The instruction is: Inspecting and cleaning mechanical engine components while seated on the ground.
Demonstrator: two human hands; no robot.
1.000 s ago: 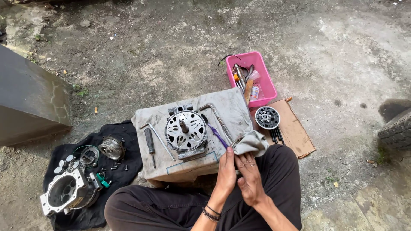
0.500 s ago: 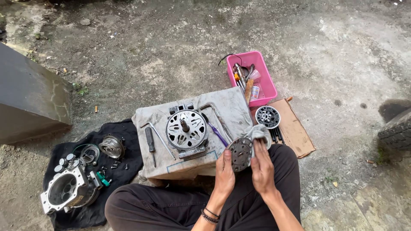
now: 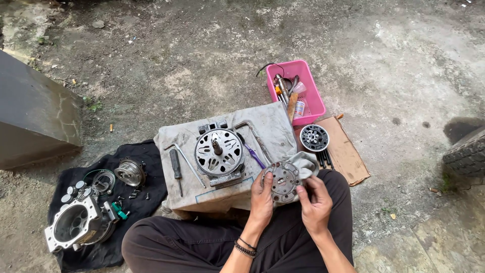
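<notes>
My left hand [image 3: 261, 197] and my right hand [image 3: 316, 201] together hold a round metal plate with holes [image 3: 281, 178] over my lap. A grey rag [image 3: 303, 164] is tucked behind the plate, under my right fingers. Just ahead stands a cloth-covered box [image 3: 262, 124] with a round slotted motor part [image 3: 219, 151] and its short shaft on top. A screwdriver [image 3: 175, 166], bent hex keys [image 3: 254, 136] and a purple tool [image 3: 254, 155] lie on the cloth beside it.
A pink tray [image 3: 315, 101] of tools sits behind the box. A round finned disc [image 3: 313, 137] rests on cardboard [image 3: 348, 156] to the right. On a black cloth [image 3: 146, 199] at left lie a metal housing [image 3: 76, 226], gears and small bolts. A tyre [image 3: 467, 151] is at far right.
My hands turned the bundle over: one second ago only the rag showed, now the round metal plate faces up, held by both hands a little lower over my lap.
</notes>
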